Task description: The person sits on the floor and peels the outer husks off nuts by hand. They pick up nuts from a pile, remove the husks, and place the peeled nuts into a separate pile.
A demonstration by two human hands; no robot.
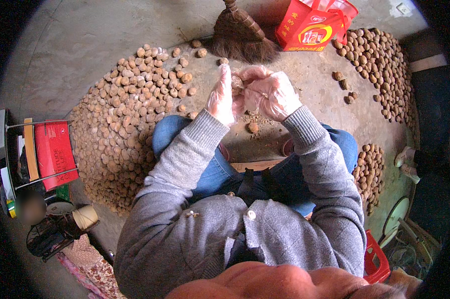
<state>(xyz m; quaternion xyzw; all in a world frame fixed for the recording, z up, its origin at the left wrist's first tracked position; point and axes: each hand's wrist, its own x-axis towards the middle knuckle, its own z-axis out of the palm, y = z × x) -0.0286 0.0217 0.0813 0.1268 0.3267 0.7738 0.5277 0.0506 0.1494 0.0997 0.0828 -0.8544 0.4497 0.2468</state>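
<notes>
Both my hands wear clear plastic gloves and meet above the concrete floor in front of my knees. A round brown piece (pixel 237 84), like a nut or a small tuber, sits between them. My left hand (pixel 221 97) holds it against the palm side. The curled fingers of my right hand (pixel 272 92) reach to it from the right; whether they hold anything else is hidden. Below my hands, another round brown piece (pixel 252 128) lies among crumbs and shavings (pixel 264 121) on the floor.
A large pale brown heap (pixel 124 108) spreads at left. Darker heaps lie at far right (pixel 378 63) and right (pixel 368 170). A broom (pixel 243 35) and a red bag (pixel 307 28) stand ahead. A rack with a red box (pixel 55 153) is left, a red plastic stool (pixel 376 258) lower right.
</notes>
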